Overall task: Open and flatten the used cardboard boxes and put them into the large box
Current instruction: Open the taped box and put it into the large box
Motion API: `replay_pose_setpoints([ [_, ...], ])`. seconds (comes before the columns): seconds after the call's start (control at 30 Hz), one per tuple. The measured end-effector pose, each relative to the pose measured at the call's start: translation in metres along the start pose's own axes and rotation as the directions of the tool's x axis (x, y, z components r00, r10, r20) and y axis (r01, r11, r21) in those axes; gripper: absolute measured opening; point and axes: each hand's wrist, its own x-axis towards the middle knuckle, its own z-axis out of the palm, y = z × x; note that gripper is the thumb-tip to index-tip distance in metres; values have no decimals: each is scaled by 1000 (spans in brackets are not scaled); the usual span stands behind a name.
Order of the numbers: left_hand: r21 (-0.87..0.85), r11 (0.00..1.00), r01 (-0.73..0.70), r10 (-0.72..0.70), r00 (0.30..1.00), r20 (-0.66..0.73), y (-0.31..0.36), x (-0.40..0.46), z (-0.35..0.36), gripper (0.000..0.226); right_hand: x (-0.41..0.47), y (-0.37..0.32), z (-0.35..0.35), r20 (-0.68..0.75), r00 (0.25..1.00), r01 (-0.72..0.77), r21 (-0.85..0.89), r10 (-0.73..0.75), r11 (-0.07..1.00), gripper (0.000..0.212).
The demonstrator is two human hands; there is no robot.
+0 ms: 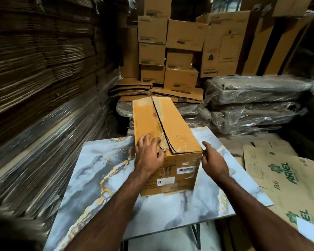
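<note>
Head view: long cardboard box (163, 140) on marbled table (101, 178), still whole, top flaps only loosened. Left hand (149, 153) spread flat on flap; right hand (213, 161) relaxed, touching near corner, gripping nothing. Opening, flattening, stowing all apparently left; large box not identifiable.

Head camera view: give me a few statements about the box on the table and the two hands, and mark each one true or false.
1. The box stands on the marbled table. True.
2. The box is already flattened. False: it still holds its full shape, with the top flaps closed along a torn seam.
3. The left hand lies on the box's near top edge. True.
4. The right hand holds a knife. False: it holds nothing and touches the box's near right corner.
5. A flat Ariel carton lies to the right of the table. True.
6. The barcode labels are on top of the box. False: they are on its near end face.
</note>
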Motion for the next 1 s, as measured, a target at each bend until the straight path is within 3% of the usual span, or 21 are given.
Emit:
replay_pose_setpoints([
  [0.27, 31, 987, -157, 155, 985, 72, 37, 38, 8, 44, -2, 56, 19, 119, 987, -113, 20, 109, 993, 39],
  [0.37, 81, 983, -166, 139, 955, 261, 39, 43, 21, 66, -1, 71, 31, 296, 946, -150, 52, 129, 987, 35],
  [0.47, 276, 946, -172, 33, 896, 442, 35, 37, 42, 93, 2, 81, 44, 438, 888, -192, 83, 137, 978, 34],
  [0.53, 339, 922, -185, 15, 894, 448, 33, 35, 49, 98, 2, 85, 55, 479, 863, -242, 120, 158, 963, 33],
  [0.67, 288, 944, -161, 35, 917, 397, 28, 34, 51, 95, -5, 87, 75, 542, 812, -356, 169, 215, 919, 34],
  [0.77, 290, 945, -153, 29, 921, 389, 20, 28, 48, 91, -11, 85, 86, 580, 765, -448, 169, 280, 878, 21],
  [0.87, 231, 964, -129, 38, 932, 360, 7, 23, 37, 84, -15, 72, 85, 636, 699, -573, 226, 327, 788, 37],
  [1.0, 120, 990, -73, 37, 960, 279, -25, 17, 13, 83, -16, 57, 83, 759, 551, -792, 344, 348, 504, 59],
])
